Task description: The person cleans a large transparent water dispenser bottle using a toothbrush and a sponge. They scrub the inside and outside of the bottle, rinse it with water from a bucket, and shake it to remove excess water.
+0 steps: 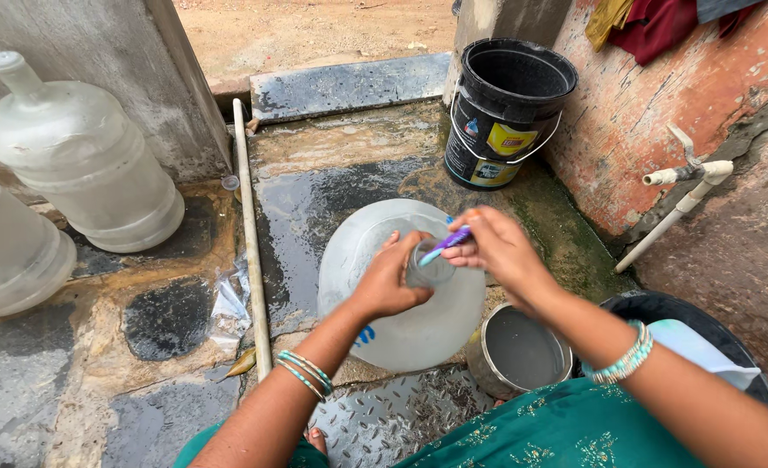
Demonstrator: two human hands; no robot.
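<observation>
The water jug (401, 295) neck is gripped by the left hand (392, 282); a purple brush (446, 245) is pinched in the right hand (498, 251), scrubbing under way, unfinished.

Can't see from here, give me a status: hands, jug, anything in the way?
Left hand gripping neck of the water jug. Right hand holding a purple brush at the mouth. Steel pot close beside the jug; black bucket stands clear behind.
</observation>
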